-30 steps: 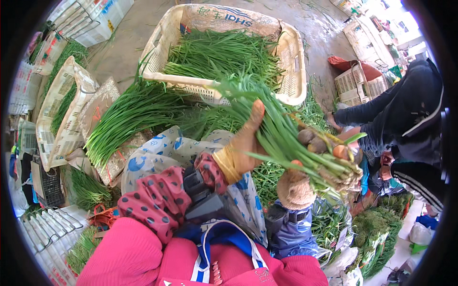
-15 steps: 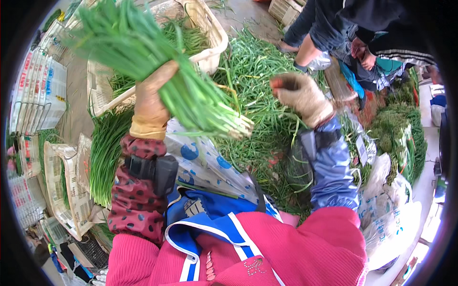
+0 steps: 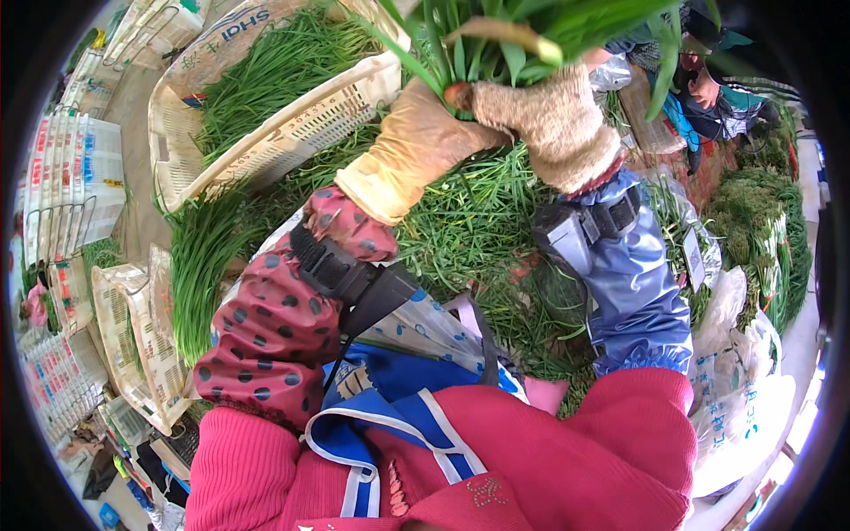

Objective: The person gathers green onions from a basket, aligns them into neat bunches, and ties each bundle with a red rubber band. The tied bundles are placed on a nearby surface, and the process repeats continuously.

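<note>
A bunch of garlic chives (image 3: 589, 25) is raised at the top of the view, its long green leaves spreading to the right and partly cut off by the frame edge. A yellowed glove covers my left hand (image 3: 434, 128), which is closed around the lower side of the bunch. My right hand (image 3: 553, 111), in a fuzzy beige knitted glove, is closed on the bunch right beside it, and the two hands touch. One pale yellowish stalk (image 3: 509, 34) sticks out across the leaves. Below my hands lies a heap of loose green leaves (image 3: 469, 234).
A cream plastic crate (image 3: 305, 142) full of chives stands at the upper left. More chives (image 3: 199, 283) lie in front of it, beside another crate (image 3: 133, 345). Clear plastic bags (image 3: 735, 416) sit at right, below bundled greens (image 3: 761, 221). Another person's hand (image 3: 704, 88) shows at upper right.
My left hand has carried the chives from the upper left to the upper middle. My right hand, empty before, has moved up and closed on the bunch. The leaves now point right.
</note>
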Tool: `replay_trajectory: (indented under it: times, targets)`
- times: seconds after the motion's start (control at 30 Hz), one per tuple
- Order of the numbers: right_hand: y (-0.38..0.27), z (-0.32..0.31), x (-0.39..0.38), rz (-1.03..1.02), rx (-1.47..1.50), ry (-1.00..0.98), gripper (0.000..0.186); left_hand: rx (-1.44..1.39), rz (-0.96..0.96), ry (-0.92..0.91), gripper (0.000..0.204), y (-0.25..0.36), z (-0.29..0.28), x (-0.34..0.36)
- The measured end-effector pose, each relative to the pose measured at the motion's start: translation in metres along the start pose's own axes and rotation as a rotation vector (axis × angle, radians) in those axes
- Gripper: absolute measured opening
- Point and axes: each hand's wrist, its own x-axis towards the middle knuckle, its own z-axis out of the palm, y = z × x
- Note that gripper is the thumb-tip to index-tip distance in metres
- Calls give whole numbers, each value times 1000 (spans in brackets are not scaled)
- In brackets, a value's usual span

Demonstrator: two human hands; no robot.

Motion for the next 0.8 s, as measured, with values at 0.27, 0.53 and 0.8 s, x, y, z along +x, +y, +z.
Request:
replay_trajectory:
  times: [0.27, 0.53, 0.8]
  targets:
    - [115, -19, -3, 420, -289, -376, 65, 259, -148, -345, 41, -101, 48, 5]
    - [114, -1, 15, 373, -511, -354, 46, -512, -528, -131, 64, -126, 65, 7]
    - [103, -7, 41, 49, -93, 78, 33, 472, -433, -142, 118, -51, -11, -11]
